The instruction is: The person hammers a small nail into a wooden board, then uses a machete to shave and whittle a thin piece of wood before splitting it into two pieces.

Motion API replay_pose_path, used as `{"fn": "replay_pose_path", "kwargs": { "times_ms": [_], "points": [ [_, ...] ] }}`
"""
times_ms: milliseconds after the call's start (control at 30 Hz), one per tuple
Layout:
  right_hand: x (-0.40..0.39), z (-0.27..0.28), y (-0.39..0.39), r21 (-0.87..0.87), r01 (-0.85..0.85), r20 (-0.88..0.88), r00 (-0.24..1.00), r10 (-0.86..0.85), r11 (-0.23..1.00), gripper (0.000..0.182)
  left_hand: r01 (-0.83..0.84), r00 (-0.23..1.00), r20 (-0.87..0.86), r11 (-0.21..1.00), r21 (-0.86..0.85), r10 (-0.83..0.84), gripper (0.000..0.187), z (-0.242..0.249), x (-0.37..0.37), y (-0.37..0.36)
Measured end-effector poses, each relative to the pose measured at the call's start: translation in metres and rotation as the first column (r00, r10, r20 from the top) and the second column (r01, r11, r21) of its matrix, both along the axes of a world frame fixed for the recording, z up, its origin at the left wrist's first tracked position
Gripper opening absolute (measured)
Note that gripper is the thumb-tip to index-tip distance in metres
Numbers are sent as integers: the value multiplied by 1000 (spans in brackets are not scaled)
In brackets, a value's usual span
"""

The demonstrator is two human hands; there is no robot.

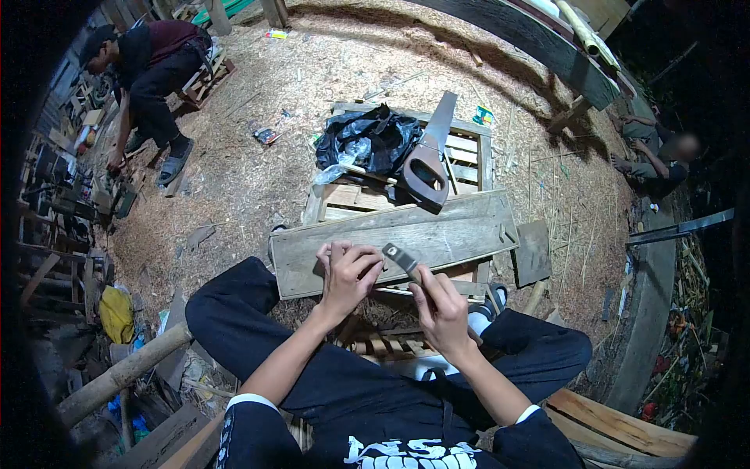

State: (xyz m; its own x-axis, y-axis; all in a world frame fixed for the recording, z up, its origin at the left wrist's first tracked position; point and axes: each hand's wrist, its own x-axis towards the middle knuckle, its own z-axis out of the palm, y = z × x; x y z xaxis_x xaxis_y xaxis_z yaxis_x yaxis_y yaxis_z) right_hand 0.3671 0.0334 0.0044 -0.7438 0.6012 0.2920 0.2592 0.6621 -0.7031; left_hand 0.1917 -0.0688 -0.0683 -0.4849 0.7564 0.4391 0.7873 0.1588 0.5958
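A weathered wooden board (453, 233) lies across a slatted wooden pallet (486, 168) in front of my knees. Over the board's near side, my left hand (345, 273) is closed in a pinch; what its fingertips hold, if anything, is too small to make out. My right hand (445, 309) grips a hammer (403, 259) by its handle. The hammer's metal head is just right of my left fingertips, above the board. Beyond the board, a handsaw (433, 148) leans on the pallet beside a black plastic bag (375, 141).
Wood shavings cover the ground (242, 94). One person (148, 78) bends over at the upper left; another person (660, 156) sits at the far right. A flat wood piece (533, 252) lies right of the board. A round pole (125, 375) and yellow bag (117, 314) are at left.
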Motion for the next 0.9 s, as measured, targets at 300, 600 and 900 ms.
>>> {"fn": "replay_pose_path", "kwargs": {
  "times_ms": [300,600,900],
  "points": [
    [0,3,-4,-32,23,-5,1000,-23,999,36,-5,1000,-8,1000,-16,4,14,0,-1,0],
    [1,0,-3,-36,38,-8,999,-38,999,33,0,1000,-13,1000,2,0,14,-1,-1,1],
    [-1,-3,-1,-71,51,-37,998,-54,996,35,-2,1000,-21,1000,0,2,13,-4,-2,1]
  ]
}}
